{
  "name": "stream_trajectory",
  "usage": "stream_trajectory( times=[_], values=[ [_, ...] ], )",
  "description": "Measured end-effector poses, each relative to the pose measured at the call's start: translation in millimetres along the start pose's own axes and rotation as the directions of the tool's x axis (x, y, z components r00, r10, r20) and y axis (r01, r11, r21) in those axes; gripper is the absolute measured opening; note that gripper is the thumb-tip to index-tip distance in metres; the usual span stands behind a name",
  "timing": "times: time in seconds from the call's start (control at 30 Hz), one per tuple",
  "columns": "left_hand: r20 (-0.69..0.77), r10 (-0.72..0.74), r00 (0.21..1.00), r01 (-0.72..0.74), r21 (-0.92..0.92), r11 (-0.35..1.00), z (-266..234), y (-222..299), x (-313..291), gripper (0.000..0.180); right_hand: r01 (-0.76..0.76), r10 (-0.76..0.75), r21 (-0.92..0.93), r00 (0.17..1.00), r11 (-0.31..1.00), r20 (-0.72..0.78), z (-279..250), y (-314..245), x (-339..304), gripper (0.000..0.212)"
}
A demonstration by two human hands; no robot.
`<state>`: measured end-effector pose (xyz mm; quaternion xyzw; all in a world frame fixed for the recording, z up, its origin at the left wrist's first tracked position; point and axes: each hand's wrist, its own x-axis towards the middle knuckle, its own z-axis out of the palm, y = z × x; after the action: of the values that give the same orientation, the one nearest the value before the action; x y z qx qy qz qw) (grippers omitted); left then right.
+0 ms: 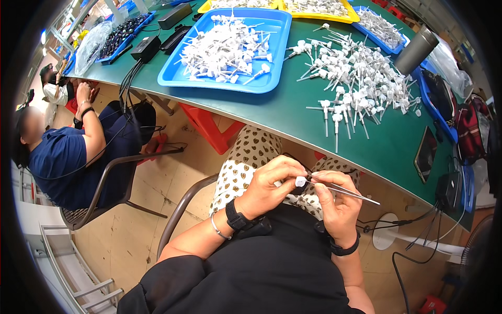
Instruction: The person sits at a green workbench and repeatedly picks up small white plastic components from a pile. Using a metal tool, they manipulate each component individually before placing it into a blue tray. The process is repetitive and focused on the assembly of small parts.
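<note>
Over my lap, my left hand [277,180] is closed in a pinch on a small white plastic pump head [300,181]. My right hand [337,201] grips slim metal tweezers [361,197], whose far end sticks out to the right past my fingers. Both sets of fingertips nearly meet beside the pump head; the tweezers' tips are hidden there. On the green table [298,123] ahead lies a loose pile of white pump heads with thin clear tubes [361,78]. To its left a blue tray [170,78] holds many more of them.
Yellow trays [348,15] and a second blue tray [401,48] stand at the back. A dark metal bottle [417,51] and a phone [425,154] are on the right. Cables [128,86] hang over the table edge at left. A co-worker [68,157] sits on a chair to my left.
</note>
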<state>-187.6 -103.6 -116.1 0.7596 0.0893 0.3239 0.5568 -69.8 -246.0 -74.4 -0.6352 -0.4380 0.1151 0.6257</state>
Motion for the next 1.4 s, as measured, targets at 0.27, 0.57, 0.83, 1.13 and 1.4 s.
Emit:
stream_trajectory(
  times=[0.27, 0.57, 0.83, 1.13, 1.4],
  values=[
    [-0.050, 0.135, 0.990, -0.128, 0.121, 0.984, 0.2, 2.4, 1.5, 0.029, -0.011, 0.011, 0.011, 1.000, 1.000, 0.007, 0.3, -2.4, 0.4, 0.014],
    [-0.085, 0.312, 0.946, -0.273, 0.305, 0.912, -30.2, 31.6, 35.5, 0.031, -0.052, 0.068, 0.211, 0.996, 0.976, -0.065, -11.7, -12.5, 0.7, 0.016],
    [-0.116, 0.505, 0.855, -0.115, 0.908, 0.402, -144.9, 37.3, 165.9, 0.043, -0.040, 0.072, 0.255, 0.990, 0.966, -0.120, -18.8, -16.8, 4.3, 0.015],
    [0.181, 0.176, 0.968, -0.252, 0.755, 0.605, -10.0, 41.4, 139.9, 0.025, -0.014, 0.062, 0.255, 0.982, 0.967, -0.180, -27.2, -18.4, 7.3, 0.014],
    [0.082, 0.012, 0.997, -0.062, 0.637, 0.768, -19.2, 23.9, 146.8, 0.021, 0.016, 0.034, 0.230, 0.976, 0.973, -0.213, -29.8, -18.5, 8.7, 0.013]
  ],
)
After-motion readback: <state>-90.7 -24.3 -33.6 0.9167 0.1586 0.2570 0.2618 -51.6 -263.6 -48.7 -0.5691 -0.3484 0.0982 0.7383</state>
